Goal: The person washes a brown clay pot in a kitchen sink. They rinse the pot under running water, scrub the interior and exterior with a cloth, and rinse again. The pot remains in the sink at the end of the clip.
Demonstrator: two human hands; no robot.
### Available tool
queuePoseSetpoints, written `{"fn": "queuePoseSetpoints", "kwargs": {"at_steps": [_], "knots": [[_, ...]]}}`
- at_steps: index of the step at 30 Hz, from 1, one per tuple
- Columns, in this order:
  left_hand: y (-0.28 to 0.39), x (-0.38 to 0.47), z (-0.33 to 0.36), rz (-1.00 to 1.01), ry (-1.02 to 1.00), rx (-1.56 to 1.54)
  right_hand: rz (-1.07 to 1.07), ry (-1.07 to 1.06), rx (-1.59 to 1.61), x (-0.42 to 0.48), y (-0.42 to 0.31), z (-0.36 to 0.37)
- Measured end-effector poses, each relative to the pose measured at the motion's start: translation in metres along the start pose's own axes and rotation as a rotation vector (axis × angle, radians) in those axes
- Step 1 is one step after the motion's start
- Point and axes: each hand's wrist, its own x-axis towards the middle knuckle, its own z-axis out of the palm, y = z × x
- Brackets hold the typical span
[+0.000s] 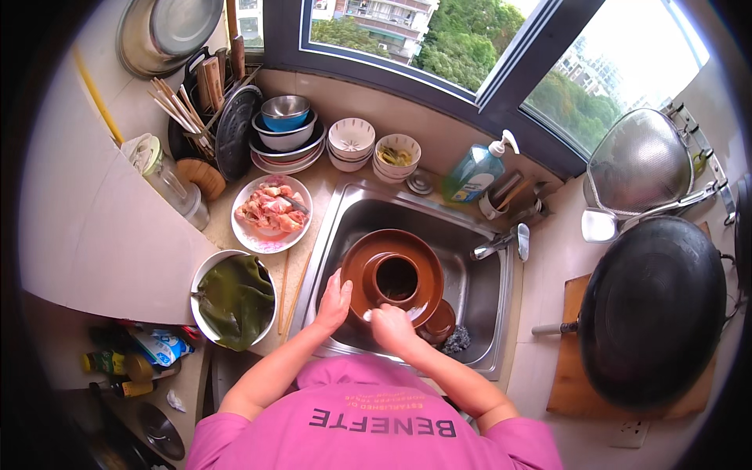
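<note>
A brown glazed earthenware pot (364,249) with a wide flared rim and a round opening stands in the stainless steel sink (470,276). My left hand (335,301) rests against the rim's left side, fingers extended. At the near part of the rim, my right hand (390,326) is closed on something small and whitish, mostly hidden by the fingers. White residue or foam shows on the rim beside it. A brown lid (440,322) lies partly under the pot's right edge, and a steel wool scourer (457,339) sits in the sink's near right corner.
Left of the sink are a plate of raw meat (273,214), a bowl of kelp (235,299) and wooden chopsticks (285,294). Stacked bowls (351,141) and a soap dispenser (477,170) line the back. The faucet (499,242) stands right; a black wok (652,311) hangs beyond.
</note>
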Motion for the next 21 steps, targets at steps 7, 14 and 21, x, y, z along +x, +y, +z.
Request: {"fn": "queuePoseSetpoints", "kwargs": {"at_steps": [7, 14, 21], "knots": [[0.015, -0.002, -0.010, -0.147, -0.052, -0.261, 0.003, 0.332, 0.150, 0.082, -0.019, 0.016], [0.006, 0.000, -0.007, -0.082, -0.035, -0.237, -0.244, 0.128, 0.301, 0.058, 0.001, 0.001], [0.020, -0.006, -0.008, 0.012, -0.052, -0.139, -0.464, 0.120, 0.157, 0.113, 0.028, -0.022]]}}
